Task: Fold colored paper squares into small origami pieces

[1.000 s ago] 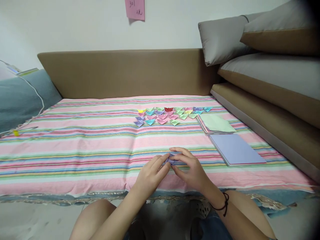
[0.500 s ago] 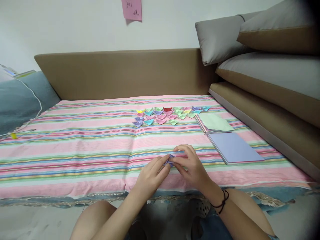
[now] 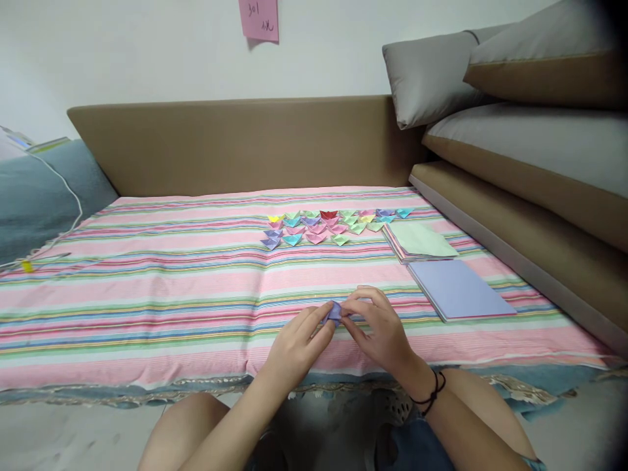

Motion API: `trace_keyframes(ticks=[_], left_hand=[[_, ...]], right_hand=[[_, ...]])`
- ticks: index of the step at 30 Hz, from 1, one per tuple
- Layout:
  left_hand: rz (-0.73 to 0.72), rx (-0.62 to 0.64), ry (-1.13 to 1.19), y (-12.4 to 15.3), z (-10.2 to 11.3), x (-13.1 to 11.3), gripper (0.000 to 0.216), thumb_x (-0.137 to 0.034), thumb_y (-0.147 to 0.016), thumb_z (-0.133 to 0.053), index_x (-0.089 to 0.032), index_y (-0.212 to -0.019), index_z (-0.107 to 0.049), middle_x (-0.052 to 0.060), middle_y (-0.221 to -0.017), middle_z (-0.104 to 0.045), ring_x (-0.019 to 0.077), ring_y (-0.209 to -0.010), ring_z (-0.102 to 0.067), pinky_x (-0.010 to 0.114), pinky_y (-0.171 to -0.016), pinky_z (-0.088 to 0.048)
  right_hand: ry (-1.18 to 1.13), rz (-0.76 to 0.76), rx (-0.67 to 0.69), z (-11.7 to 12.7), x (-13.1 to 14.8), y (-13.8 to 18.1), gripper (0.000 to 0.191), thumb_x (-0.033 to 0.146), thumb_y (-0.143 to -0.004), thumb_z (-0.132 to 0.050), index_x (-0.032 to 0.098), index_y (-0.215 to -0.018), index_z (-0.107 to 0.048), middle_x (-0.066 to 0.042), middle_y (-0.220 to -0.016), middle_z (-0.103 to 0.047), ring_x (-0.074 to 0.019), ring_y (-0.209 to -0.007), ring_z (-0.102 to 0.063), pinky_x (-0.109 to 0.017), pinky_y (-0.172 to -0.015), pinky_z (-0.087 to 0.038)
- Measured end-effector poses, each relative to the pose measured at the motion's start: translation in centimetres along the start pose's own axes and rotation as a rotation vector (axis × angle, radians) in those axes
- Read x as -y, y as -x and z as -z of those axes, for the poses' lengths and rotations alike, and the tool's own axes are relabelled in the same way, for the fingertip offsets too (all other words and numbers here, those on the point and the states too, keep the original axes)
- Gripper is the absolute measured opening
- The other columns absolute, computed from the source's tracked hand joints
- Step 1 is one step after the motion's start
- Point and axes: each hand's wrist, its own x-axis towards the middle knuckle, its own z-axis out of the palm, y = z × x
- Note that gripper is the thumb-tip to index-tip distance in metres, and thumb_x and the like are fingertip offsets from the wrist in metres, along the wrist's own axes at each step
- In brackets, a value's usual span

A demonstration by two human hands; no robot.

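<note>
A small folded piece of purple paper (image 3: 334,313) is held between both hands, low over the striped cloth. My left hand (image 3: 300,337) pinches its left side with thumb and fingers. On the right edge, my right hand (image 3: 377,327) grips it between thumb and index finger, its other fingers curled above. The fingertips cover part of the paper, so its full shape is hidden. Beyond the hands, several folded paper boats (image 3: 316,238) in pink, green, blue, purple, red and yellow stand in rows.
To the right lie a stack of purple-topped paper sheets (image 3: 461,289) and a stack topped with light green (image 3: 422,241). Cushions (image 3: 530,144) are piled at the right side. A white cable (image 3: 69,186) runs down at the left. The striped cloth (image 3: 196,288) covers the seat.
My right hand has shifted slightly right, its fingertips now at the paper's right edge. More of the purple paper's face shows. My left hand stays in place.
</note>
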Motion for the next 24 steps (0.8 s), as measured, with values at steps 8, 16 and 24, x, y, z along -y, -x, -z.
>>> trace_keyframes(ticks=[8,16,24], left_hand=[[0.028,0.030,0.044,0.2,-0.2,0.1,0.022,-0.011,-0.086,-0.049,-0.014,-0.107,-0.054,0.015,-0.114,-0.059,0.0209,-0.098,-0.057,0.035,-0.080,-0.051],[0.205,0.025,0.230,-0.2,-0.6,-0.3,0.016,-0.019,-0.085,-0.053,-0.017,-0.101,-0.056,0.012,-0.110,-0.061,0.0194,-0.095,-0.059,0.033,-0.077,-0.051],[0.421,-0.010,0.411,-0.7,-1.3,-0.5,0.026,-0.017,-0.087,-0.048,-0.020,-0.113,-0.052,0.009,-0.104,-0.063,0.0185,-0.094,-0.060,0.035,-0.079,-0.051]], right_hand=[[-0.056,-0.057,0.000,0.0,0.3,-0.1,0.021,0.011,-0.080,-0.055,0.025,-0.096,-0.054,-0.005,-0.088,-0.061,-0.0216,-0.092,-0.057,-0.040,-0.081,-0.048],[-0.131,-0.240,-0.008,-0.6,0.2,0.4,0.027,0.013,-0.079,-0.056,0.024,-0.102,-0.048,-0.006,-0.095,-0.064,-0.0205,-0.085,-0.065,-0.037,-0.081,-0.051],[-0.166,-0.431,-0.082,-1.3,1.0,-0.2,0.031,0.011,-0.073,-0.057,0.024,-0.099,-0.046,0.000,-0.074,-0.070,-0.0224,-0.087,-0.067,-0.036,-0.080,-0.050]])
